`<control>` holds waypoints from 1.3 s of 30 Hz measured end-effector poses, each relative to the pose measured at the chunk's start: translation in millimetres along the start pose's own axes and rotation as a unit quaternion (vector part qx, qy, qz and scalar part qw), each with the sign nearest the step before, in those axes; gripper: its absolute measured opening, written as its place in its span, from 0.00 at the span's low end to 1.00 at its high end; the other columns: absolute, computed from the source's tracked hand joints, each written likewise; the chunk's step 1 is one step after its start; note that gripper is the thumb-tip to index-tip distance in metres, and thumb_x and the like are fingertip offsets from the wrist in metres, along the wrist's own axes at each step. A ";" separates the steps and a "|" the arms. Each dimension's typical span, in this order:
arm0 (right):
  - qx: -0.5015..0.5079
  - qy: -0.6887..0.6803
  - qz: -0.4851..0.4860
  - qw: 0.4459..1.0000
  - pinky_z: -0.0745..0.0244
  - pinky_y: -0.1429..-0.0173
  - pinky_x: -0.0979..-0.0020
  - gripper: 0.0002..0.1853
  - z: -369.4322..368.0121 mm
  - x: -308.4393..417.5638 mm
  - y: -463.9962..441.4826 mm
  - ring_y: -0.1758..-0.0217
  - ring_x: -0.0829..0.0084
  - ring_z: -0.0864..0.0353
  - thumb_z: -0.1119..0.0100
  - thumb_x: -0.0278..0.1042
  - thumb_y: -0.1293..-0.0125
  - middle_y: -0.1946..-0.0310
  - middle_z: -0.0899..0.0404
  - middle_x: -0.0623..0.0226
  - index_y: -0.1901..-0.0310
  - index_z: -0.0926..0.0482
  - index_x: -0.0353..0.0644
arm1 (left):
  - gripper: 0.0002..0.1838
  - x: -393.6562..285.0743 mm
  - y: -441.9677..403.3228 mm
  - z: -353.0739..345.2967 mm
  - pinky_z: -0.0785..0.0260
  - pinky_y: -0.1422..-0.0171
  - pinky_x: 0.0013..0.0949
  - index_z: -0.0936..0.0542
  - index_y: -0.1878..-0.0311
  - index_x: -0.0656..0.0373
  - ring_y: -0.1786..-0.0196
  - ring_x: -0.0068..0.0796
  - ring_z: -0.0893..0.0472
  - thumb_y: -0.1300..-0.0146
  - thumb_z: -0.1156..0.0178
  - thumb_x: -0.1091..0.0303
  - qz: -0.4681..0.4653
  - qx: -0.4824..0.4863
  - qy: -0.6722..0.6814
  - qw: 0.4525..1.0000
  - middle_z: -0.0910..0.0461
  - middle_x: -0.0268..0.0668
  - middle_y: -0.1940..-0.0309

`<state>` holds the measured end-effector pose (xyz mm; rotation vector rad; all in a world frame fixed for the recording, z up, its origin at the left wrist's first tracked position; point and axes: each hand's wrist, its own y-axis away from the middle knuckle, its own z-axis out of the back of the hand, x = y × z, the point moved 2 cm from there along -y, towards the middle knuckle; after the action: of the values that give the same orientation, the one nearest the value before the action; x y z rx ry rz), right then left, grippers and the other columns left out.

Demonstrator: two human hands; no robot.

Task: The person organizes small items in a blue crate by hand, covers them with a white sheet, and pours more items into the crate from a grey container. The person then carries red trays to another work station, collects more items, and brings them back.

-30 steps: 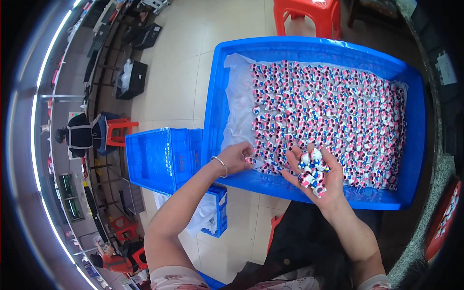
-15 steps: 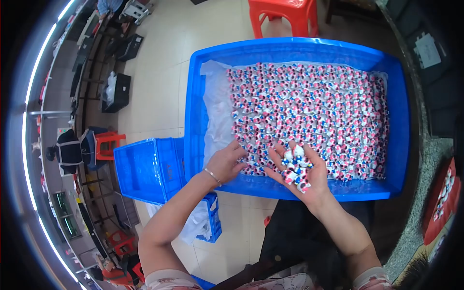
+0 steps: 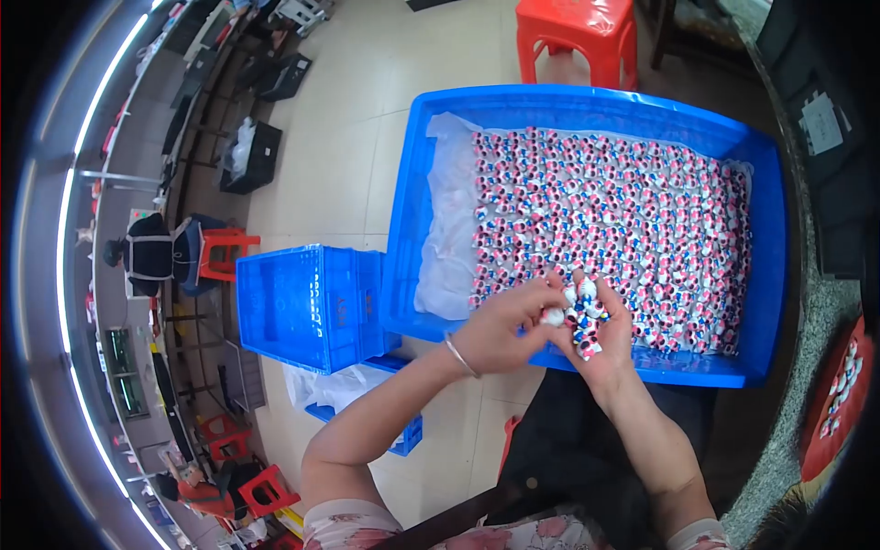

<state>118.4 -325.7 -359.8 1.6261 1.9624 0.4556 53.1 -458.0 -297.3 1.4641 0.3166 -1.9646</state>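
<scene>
My right hand [image 3: 612, 341] is cupped palm up, with several small white, pink and blue figurines [image 3: 587, 316] heaped in it. Against its fingers, my left hand [image 3: 504, 328] pinches one little white figurine [image 3: 553, 317] between thumb and fingertips. Both hands are above the near edge of a large blue bin [image 3: 587, 96]. Inside the bin, close rows of similar painted figurines [image 3: 605, 206] lie over a white plastic sheet [image 3: 447, 211], which shows bare along the left side.
Left of the bin are blue crates [image 3: 280, 307], with white plastic bags [image 3: 335, 385] below. A red stool [image 3: 577, 37] stands beyond the bin. At right, a red tray [image 3: 839, 394] holds more figurines. A seated person [image 3: 151, 252] is at a workbench on the left.
My left hand has moved right, from the bin's lower left to my right hand, and now pinches a figurine. The view has shifted, so the bin appears further right.
</scene>
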 end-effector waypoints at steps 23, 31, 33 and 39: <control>0.054 -0.099 -0.045 0.993 0.28 0.43 0.54 0.15 -6.1 30.3 35.5 0.52 0.59 0.25 0.49 0.40 0.33 0.56 0.25 0.52 0.54 0.25 0.35 | 0.10 103.0 28.9 66.4 0.28 0.49 0.32 0.18 0.54 0.56 0.54 0.28 0.21 0.38 0.40 0.66 0.233 0.195 -0.157 0.940 0.20 0.38 0.57; -0.032 -0.076 -0.016 0.996 0.22 0.51 0.55 0.15 19.7 9.2 85.4 0.51 0.57 0.23 0.48 0.43 0.33 0.55 0.24 0.53 0.55 0.24 0.39 | 0.11 143.0 39.1 58.5 0.29 0.52 0.33 0.18 0.59 0.57 0.61 0.28 0.20 0.47 0.36 0.68 0.186 0.168 -0.231 0.940 0.17 0.39 0.66; -0.005 -0.061 -0.015 0.998 0.22 0.51 0.56 0.15 23.8 10.7 89.6 0.51 0.57 0.23 0.49 0.44 0.32 0.54 0.24 0.54 0.55 0.23 0.40 | 0.11 139.4 40.1 62.0 0.28 0.53 0.32 0.17 0.60 0.58 0.61 0.29 0.20 0.49 0.34 0.69 0.200 0.155 -0.216 0.943 0.18 0.39 0.65; 0.007 -0.055 -0.025 0.998 0.21 0.50 0.57 0.15 19.9 19.6 88.9 0.51 0.58 0.23 0.50 0.44 0.31 0.54 0.23 0.54 0.55 0.23 0.41 | 0.12 130.1 26.5 55.9 0.27 0.53 0.31 0.17 0.61 0.59 0.61 0.30 0.20 0.51 0.32 0.75 0.193 0.159 -0.195 0.948 0.19 0.38 0.64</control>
<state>198.2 -289.3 -328.1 1.5732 1.9233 0.3274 6.9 -555.5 -392.7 1.1683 -0.4496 -1.9738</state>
